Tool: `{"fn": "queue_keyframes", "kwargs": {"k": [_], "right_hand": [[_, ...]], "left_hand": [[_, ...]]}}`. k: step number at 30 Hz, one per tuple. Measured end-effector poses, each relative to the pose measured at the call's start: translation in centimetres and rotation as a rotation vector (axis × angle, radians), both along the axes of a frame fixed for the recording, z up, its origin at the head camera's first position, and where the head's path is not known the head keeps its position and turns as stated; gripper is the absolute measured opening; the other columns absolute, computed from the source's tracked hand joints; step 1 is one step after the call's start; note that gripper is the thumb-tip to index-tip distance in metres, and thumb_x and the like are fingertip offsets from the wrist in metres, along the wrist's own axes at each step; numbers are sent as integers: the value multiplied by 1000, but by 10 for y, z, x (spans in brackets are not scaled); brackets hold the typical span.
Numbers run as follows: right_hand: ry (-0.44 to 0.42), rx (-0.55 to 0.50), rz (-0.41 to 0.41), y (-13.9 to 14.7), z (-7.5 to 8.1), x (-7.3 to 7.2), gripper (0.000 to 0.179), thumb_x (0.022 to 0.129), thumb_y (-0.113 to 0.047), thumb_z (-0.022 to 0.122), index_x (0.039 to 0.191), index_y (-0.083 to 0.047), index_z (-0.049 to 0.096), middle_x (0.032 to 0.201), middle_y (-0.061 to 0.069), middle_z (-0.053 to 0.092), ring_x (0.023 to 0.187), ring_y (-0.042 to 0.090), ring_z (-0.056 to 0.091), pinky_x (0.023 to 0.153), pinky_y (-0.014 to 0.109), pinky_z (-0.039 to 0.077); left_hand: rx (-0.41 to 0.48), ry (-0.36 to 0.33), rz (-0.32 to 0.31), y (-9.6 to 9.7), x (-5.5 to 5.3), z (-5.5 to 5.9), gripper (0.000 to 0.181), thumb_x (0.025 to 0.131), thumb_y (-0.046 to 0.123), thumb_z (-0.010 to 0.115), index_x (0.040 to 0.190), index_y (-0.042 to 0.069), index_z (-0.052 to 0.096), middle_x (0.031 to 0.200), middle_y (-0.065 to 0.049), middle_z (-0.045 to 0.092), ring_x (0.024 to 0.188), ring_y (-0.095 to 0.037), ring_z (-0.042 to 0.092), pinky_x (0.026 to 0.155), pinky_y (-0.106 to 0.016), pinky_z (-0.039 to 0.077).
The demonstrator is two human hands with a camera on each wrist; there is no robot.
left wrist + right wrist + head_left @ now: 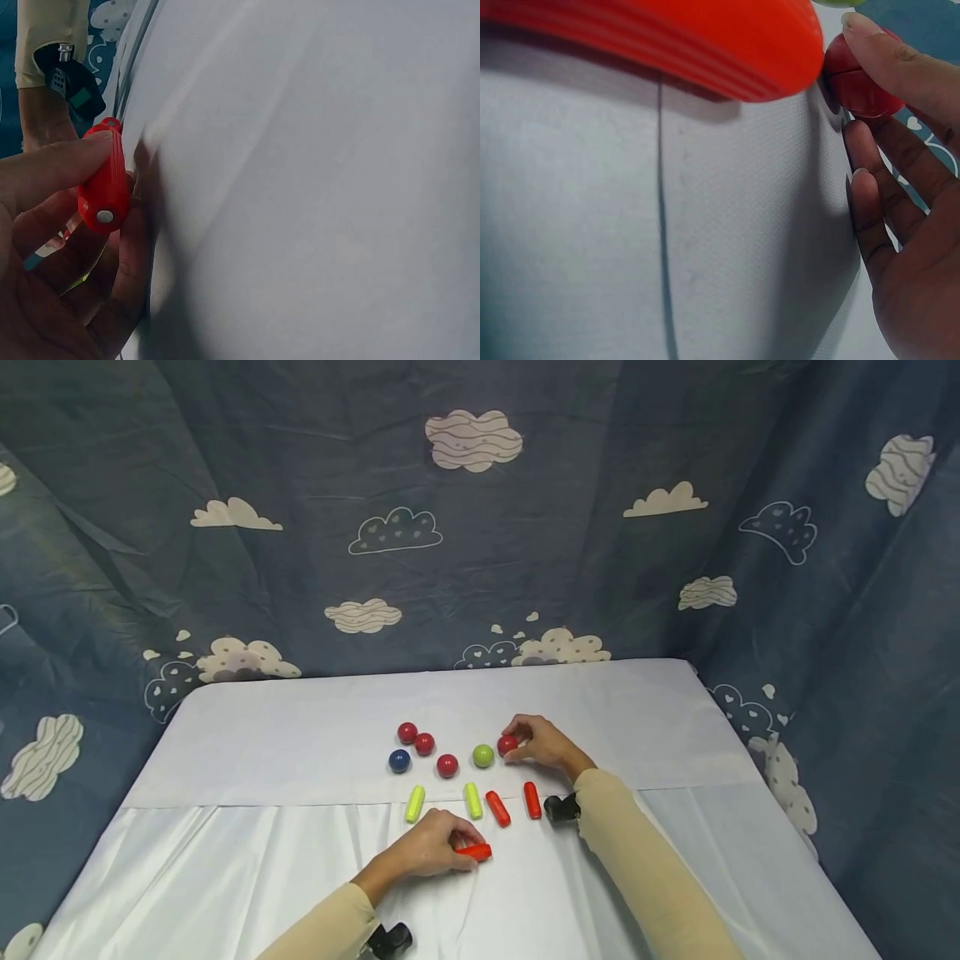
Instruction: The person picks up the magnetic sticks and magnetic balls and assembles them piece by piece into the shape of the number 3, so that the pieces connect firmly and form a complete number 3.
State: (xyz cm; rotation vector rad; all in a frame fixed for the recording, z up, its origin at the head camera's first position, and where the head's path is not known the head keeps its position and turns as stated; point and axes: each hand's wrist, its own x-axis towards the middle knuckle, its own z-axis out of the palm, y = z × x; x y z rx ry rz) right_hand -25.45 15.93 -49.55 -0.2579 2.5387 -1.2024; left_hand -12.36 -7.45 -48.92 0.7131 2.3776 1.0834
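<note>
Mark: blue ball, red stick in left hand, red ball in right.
Blue ball [399, 761]: head view, visible centre.
Red stick [103, 189]: left wrist view, face above lower end.
Red ball [860, 91]: right wrist view, lower half.

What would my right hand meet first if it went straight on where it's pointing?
Probably the lime-green ball, just left of the red ball your right hand holds, though depth is hard to judge.

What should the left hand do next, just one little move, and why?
Maybe the left hand could set its red stick down by the two other red sticks: they match, lie nearby, and the right hand is busy holding a red ball.
</note>
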Motion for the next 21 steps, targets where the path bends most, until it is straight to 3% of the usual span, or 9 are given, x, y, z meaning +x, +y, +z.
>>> {"fn": "queue_keyframes", "kwargs": {"k": [10,21], "right_hand": [[16,15,-12,-2,1,9,37,74,-7,82,107,-10,64,101,4,63,92,19,56,87,35,47],[10,8,-10,0,5,8,39,76,-8,80,112,-11,64,105,5,62,96,21,56,88,38,47]], "left_hand": [[-2,-6,-4,-2,0,-4,23,75,14,81,97,12,74,76,9,59,68,-3,49,63,-20,41],[-7,14,-31,-1,-2,-1,20,77,11,76,97,14,73,74,9,56,67,-3,48,63,-21,41]]}}
